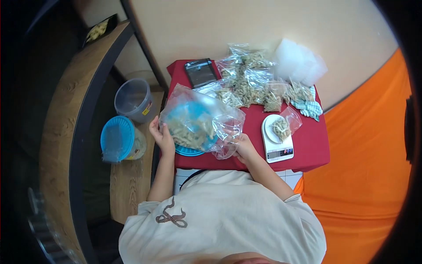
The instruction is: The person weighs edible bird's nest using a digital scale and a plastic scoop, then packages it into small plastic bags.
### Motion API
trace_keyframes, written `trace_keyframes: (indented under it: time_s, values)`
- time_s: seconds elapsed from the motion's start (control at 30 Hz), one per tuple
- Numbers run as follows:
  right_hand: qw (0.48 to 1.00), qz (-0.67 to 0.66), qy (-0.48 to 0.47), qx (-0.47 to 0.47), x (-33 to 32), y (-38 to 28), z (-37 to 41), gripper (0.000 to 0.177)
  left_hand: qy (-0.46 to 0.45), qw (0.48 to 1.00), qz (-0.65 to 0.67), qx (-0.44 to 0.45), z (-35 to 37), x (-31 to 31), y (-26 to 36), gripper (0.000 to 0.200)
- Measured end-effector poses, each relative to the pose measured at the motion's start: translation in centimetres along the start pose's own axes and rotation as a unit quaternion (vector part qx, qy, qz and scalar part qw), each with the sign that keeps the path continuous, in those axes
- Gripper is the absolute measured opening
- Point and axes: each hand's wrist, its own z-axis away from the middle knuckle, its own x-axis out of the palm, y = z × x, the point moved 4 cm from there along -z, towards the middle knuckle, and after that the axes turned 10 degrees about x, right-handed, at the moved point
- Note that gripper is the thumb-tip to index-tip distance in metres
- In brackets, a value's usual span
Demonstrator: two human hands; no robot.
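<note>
Head: bag (200, 121) (clear) between left hand (161, 134), right hand (244, 149).

Glossy clear plastic bag (200, 121), matt cloth (310, 143)

A beige wall (220, 26) is standing behind the red-covered table (313, 147), a curved wooden counter (66, 114) flanking it left and orange fabric (365, 154) right.

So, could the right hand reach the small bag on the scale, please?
Likely yes: the right hand is close to the small bag on the scale, nothing between, though it grips the big bag.
</note>
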Motion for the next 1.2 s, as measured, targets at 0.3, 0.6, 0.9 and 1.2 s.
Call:
trace_keyframes:
  time_s: [0.3, 0.6, 0.9, 1.2]
  values:
    - [0.999, 0.012, 0.015, -0.049, 0.4, 0.3, 1.1, 0.009, -0.285, 0.862, -0.238, 0.346, 3.1, 4.6, 10.7, 0.038]
    - [0.998, 0.043, -0.023, 0.031, 0.7, -0.2, 1.1, 0.015, -0.394, 0.768, -0.394, 0.316, 5.7, 7.9, 11.4, 0.055]
    - [0.983, 0.149, -0.101, 0.019, -1.3, -0.5, -1.7, 0.021, -0.442, 0.78, -0.302, 0.326, 6.3, 8.5, 8.5, 0.033]
    - [0.949, 0.296, -0.038, -0.101, -2.3, -0.5, -3.3, 0.023, -0.525, 0.816, -0.179, 0.164, 4.0, 8.3, 5.6, 0.023]
